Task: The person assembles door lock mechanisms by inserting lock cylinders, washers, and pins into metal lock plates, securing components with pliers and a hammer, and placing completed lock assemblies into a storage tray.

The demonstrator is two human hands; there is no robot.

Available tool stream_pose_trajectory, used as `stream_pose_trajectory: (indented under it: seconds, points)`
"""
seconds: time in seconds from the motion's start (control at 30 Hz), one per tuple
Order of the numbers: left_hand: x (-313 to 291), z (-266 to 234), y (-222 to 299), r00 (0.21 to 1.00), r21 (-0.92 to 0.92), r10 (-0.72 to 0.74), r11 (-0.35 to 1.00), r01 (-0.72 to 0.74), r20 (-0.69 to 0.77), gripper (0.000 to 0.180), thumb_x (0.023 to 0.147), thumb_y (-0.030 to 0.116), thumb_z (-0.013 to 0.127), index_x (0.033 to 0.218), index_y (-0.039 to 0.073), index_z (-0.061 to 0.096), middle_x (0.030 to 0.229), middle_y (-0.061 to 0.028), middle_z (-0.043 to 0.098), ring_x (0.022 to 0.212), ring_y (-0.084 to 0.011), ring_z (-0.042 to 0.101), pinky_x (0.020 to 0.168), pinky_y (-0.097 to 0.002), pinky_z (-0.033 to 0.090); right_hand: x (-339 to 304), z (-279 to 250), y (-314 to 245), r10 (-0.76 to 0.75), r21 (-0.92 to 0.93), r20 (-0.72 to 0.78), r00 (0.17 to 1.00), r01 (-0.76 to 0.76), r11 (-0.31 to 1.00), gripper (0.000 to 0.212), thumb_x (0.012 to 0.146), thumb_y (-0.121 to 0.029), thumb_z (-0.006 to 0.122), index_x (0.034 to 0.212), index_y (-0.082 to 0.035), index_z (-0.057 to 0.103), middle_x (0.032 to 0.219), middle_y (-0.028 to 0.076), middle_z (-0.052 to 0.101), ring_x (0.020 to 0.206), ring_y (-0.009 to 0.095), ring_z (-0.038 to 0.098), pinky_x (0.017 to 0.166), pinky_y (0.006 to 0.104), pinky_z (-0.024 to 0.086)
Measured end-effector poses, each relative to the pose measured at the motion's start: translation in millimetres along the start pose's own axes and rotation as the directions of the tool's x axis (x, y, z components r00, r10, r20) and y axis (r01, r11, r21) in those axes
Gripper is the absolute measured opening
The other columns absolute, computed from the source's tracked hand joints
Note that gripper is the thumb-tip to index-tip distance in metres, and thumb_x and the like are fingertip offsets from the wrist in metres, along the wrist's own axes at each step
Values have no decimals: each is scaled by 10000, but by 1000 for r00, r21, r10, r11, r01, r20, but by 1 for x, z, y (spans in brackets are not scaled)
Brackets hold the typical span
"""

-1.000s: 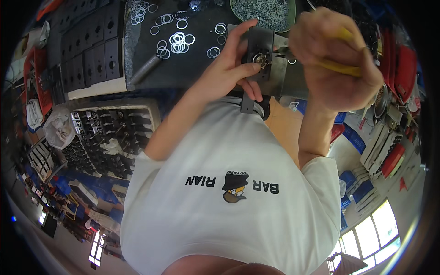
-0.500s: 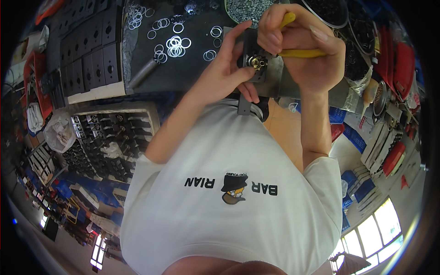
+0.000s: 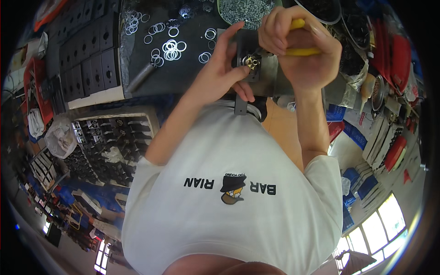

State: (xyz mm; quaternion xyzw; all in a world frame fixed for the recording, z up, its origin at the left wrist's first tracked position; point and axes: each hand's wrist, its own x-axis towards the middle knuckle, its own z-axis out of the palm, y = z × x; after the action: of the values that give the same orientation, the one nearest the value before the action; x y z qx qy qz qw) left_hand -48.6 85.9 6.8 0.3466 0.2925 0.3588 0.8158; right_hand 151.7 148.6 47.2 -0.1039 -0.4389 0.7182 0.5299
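Observation:
My left hand (image 3: 219, 77) grips a dark flat metal plate (image 3: 241, 108) at the near edge of the bench. Its thumb presses beside a shiny brass-coloured round fitting (image 3: 251, 63) set in the plate, while the other fingers spread along the left side and below. My right hand (image 3: 311, 66) is wrapped round yellow-handled pliers (image 3: 303, 52), one handle under the curled fingers and the other across the palm. The pliers' dark jaws point left to the fitting and seem to reach it; their exact contact is hard to make out.
Loose metal rings (image 3: 172, 49) lie left on the dark bench, near a grey cylindrical bar (image 3: 141, 77). Dark plates with holes (image 3: 93, 73) stand in rows farther left. A green bowl of small metal parts (image 3: 243, 10) sits behind my hands. A parts tray (image 3: 153, 117) is lower left.
The pliers' handles are somewhat closer together, and my right fingers have curled in. My left hand keeps its hold on the plate. The whole view has shifted slightly.

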Motion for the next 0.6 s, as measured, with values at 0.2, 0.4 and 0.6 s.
stream_pose_trajectory:
  seconds: [0.2, 0.4, 0.6]
  points:
    - [-1, 2, -2, 999, 44, 34, 998, -33, -19, 907, 1049, -62, 508, 1731, 253, 0, 1642, -334, 278, 773, -327, 809, 642, -351, 692, 3, 12, -7, 51, -86, -135, 989, -63, 994, 738, 1006, -465, 486, 1274, 212, 603, 1055, 309, 691, 873, 281, 637, 817, 367, 517]
    - [-1, 1, -2, 1000, 53, 24, 998, -23, -16, 900, 1064, -43, 521, 1729, 238, -16, 1639, -337, 277, 773, -330, 810, 643, -355, 693, 12, 19, -9, 140, -126, -101, 985, -153, 980, 758, 997, -470, 489, 1257, 232, 608, 981, 256, 657, 871, 263, 604, 803, 357, 486]
    - [-2, 3, -1, 999, 61, 12, 998, -10, -37, 891, 1069, -40, 530, 1727, 230, -7, 1646, -309, 323, 774, -327, 810, 631, -351, 688, 12, 18, -9, 168, -122, -89, 982, -178, 976, 753, 987, -468, 495, 1242, 231, 608, 951, 225, 637, 870, 247, 588, 786, 349, 468]
